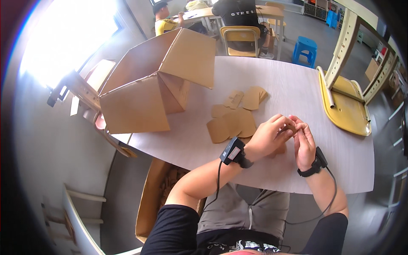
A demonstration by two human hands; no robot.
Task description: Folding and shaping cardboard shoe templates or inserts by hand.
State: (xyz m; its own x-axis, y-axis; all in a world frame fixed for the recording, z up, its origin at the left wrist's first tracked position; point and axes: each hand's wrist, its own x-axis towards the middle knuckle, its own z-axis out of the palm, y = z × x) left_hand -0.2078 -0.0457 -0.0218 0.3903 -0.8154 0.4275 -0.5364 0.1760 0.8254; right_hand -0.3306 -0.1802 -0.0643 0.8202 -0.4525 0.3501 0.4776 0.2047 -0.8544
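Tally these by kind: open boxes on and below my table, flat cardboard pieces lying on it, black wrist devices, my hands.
Open boxes: 2 (one on the table, one below)
Flat cardboard pieces: at least 6, overlapping
Black wrist devices: 2 (left, right)
Hands: 2 (left hand, right hand)
Total: at least 12

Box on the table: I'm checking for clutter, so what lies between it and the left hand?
Flat cardboard pieces lie between the box and the left hand, as the head view shows.
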